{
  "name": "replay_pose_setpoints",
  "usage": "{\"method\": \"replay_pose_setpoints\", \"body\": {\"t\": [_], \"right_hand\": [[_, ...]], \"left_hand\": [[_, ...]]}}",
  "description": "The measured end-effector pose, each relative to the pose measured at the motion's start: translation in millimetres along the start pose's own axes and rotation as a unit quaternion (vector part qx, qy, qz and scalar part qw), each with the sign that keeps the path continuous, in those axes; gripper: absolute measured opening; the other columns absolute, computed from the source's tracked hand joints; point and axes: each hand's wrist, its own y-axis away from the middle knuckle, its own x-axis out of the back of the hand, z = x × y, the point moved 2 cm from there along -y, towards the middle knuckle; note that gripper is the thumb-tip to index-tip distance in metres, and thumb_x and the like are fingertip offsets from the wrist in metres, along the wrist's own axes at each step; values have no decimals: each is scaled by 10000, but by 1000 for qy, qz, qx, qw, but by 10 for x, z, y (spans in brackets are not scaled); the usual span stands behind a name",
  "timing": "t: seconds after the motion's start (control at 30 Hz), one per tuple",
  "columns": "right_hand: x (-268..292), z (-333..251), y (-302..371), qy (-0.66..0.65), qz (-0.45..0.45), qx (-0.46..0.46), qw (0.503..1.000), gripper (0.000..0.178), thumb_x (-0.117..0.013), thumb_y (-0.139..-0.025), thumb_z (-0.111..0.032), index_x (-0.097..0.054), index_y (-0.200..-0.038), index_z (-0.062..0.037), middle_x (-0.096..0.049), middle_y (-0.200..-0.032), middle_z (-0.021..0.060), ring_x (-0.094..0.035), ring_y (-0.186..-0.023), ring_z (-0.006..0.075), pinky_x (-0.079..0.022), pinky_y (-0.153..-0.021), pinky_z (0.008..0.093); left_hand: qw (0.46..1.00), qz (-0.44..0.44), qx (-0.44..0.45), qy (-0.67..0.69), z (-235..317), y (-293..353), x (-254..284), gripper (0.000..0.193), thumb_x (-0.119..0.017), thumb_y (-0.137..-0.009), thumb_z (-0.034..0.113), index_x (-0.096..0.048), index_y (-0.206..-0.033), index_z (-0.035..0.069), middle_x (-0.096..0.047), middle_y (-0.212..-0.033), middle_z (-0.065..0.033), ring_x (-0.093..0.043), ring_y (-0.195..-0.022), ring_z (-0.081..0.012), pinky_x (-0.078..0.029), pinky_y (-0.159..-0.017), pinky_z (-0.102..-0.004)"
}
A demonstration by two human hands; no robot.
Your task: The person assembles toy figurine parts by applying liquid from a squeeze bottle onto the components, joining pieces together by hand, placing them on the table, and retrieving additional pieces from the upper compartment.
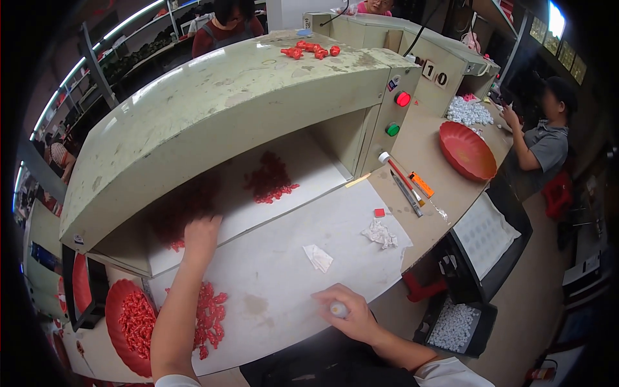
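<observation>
My left hand reaches into the long opening of a pale green machine. Its fingers are bent down and closed beside small glossy red pieces on the white bed; what they pinch is hidden. A second cluster of red pieces lies farther right inside. My right hand is wrapped round a small whitish bottle, its round end showing, above the white sheet. More red pieces are spread on the sheet beside my left forearm.
A red bowl of red pieces stands at left. At right are an empty red bowl, a brush, an orange cutter, crumpled paper and a black bin of white pieces. A co-worker stands beyond.
</observation>
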Motion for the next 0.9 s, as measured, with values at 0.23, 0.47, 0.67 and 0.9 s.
{"method": "replay_pose_setpoints", "body": {"t": [0.23, 0.47, 0.67, 0.9], "right_hand": [[36, 48, -7, 11, 21, 8, 1000, 284, -580, -731, -37, -542, -1011, -55, -504, -787, 72, -515, -763, 173, -409, -713, 254], [-14, 108, 49, -9, 31, 8, 999, 357, -534, -725, 30, -423, -1060, -20, -480, -892, 75, -485, -820, 128, -378, -759, 237], [-69, 234, 110, 2, -4, 26, 1000, 344, -467, -741, 47, -271, -1010, -37, -396, -1021, 113, -444, -860, 151, -360, -776, 249], [-106, 195, 111, -64, -40, 15, 997, 298, -479, -803, -43, -320, -1052, -5, -390, -1074, 133, -442, -944, 203, -339, -847, 289]], "left_hand": [[1000, 10, 12, -1, -24, -49, -104, 223, -475, -700, 33, -595, -886, 57, -590, -741, -143, -575, -651, -303, -469, -592, -366], [986, 156, 18, 48, 170, 120, 242, 161, -522, -685, 9, -572, -829, 62, -555, -785, -103, -544, -719, -257, -443, -634, -367], [896, 117, 113, 413, 574, 701, 648, 140, -533, -738, -26, -574, -868, 9, -581, -822, -114, -564, -706, -220, -442, -638, -285], [535, 46, 247, 807, 1043, 1304, 418, 146, -567, -765, -13, -547, -906, -43, -589, -850, -91, -578, -766, -145, -463, -714, -246]]}}
